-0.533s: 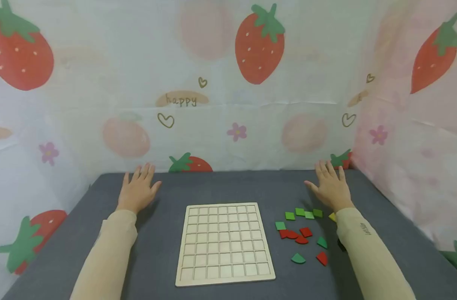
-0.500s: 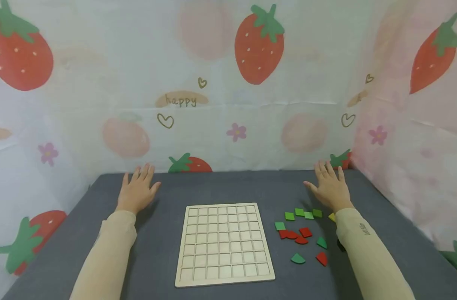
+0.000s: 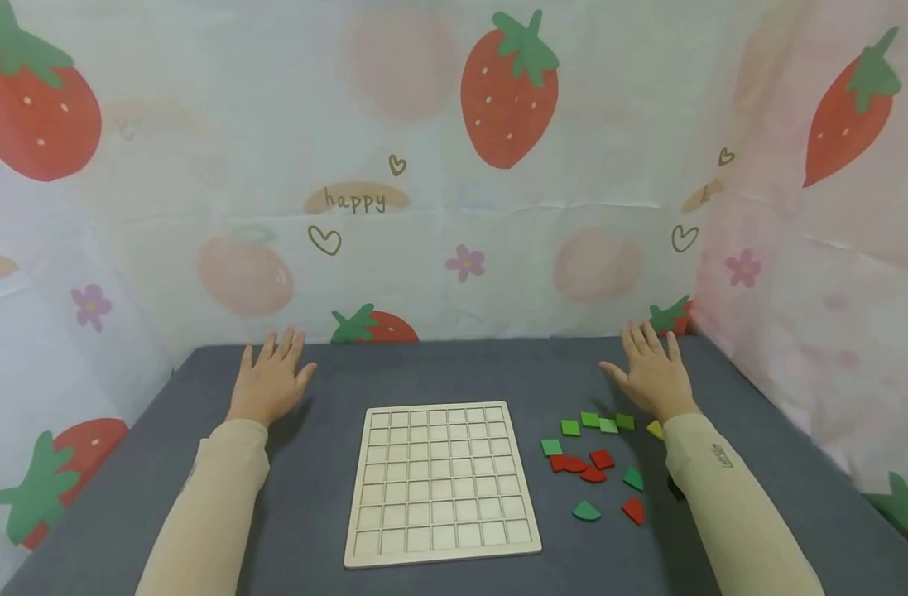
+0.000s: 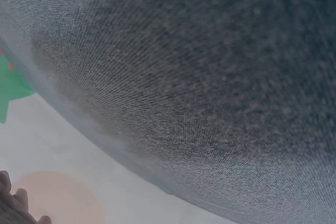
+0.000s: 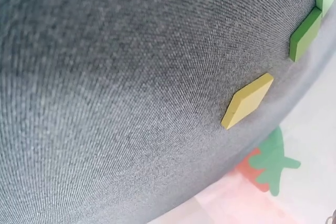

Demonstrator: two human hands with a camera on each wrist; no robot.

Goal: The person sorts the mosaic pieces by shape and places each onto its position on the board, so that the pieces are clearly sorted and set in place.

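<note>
My left hand (image 3: 266,387) is held palm down with spread fingers over the far left of the table, holding nothing. On the other side my right hand (image 3: 655,379) is spread the same way, also without anything in it. Between my forearms lies a square wooden grid board (image 3: 442,480), its cells bare. Right of the board are several flat pieces: green squares (image 3: 590,420), red pieces (image 3: 602,459), a green quarter-circle (image 3: 586,511) and a red one (image 3: 633,510). A yellow piece (image 5: 248,101) lies beside my right wrist, partly covered by the sleeve in the head view.
The table has a dark grey cloth cover (image 3: 312,513). A white curtain (image 3: 424,124) printed with strawberries closes off the back and both sides. Something small and black (image 3: 674,488) shows at the edge of my right sleeve.
The whole head view has shifted very slightly, so everything sits a little further left in it. Hands, board and pieces keep their places relative to each other.
</note>
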